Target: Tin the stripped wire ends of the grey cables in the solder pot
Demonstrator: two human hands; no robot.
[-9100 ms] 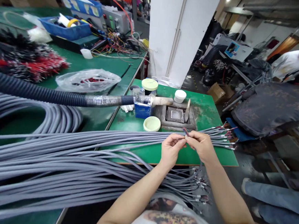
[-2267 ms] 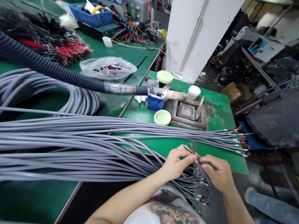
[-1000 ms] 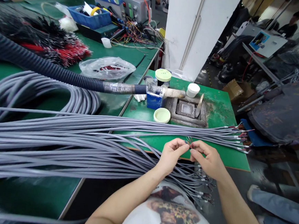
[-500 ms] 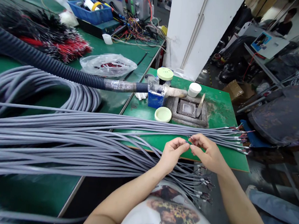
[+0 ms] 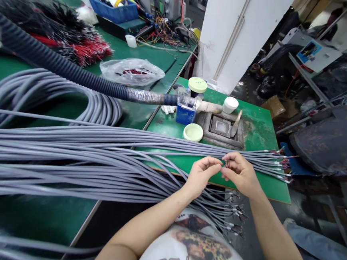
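The left hand (image 5: 201, 176) and the right hand (image 5: 240, 174) are both closed in a small pinch, with their fingertips very close together. Between them they grasp a few thin red and dark wires (image 5: 226, 163). A big bunch of long gray cables (image 5: 69, 154) lies across the green table (image 5: 260, 131) just past the hands, going from 9 o'clock to 3 o'clock, and more cable ends hang down at 5 o'clock. At 12 o'clock sits a square metal pot (image 5: 221, 128) with a scraper (image 5: 236, 123) leaning in it. Beside it are a pale green lid (image 5: 193, 132), a small blue box (image 5: 185, 114) and a white cup (image 5: 230, 105). A black ribbed hose (image 5: 75, 83) runs in from 10 o'clock and ends just above the blue box. Past it lie a plastic bag (image 5: 132, 72) and a heap of red and black wires (image 5: 74, 46).
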